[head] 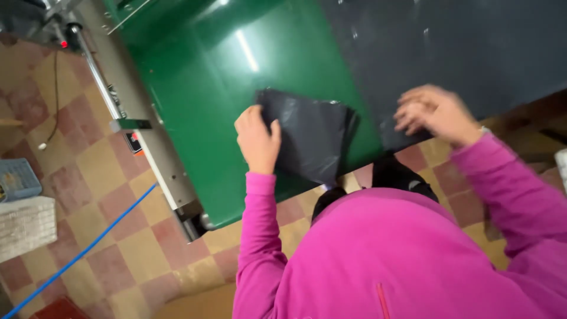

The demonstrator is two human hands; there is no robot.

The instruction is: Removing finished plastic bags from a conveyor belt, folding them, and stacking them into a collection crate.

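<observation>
A black plastic bag (pixel 310 136) is being held flat on the green conveyor belt (pixel 201 88), near the belt's end. Its left edge is being pinched in the grip of the left hand (pixel 258 140). A larger dark plastic sheet (pixel 460 47), right of the bag, is being pressed by the right hand (pixel 434 113), fingers spread and blurred.

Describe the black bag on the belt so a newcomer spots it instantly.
Find the glossy green conveyor belt with its metal side rail. Near its front edge lies a flat black plastic bag, pinched at its corner by the left hand. Unlike the large dark sheet under the right hand, it is small and rectangular.
</observation>
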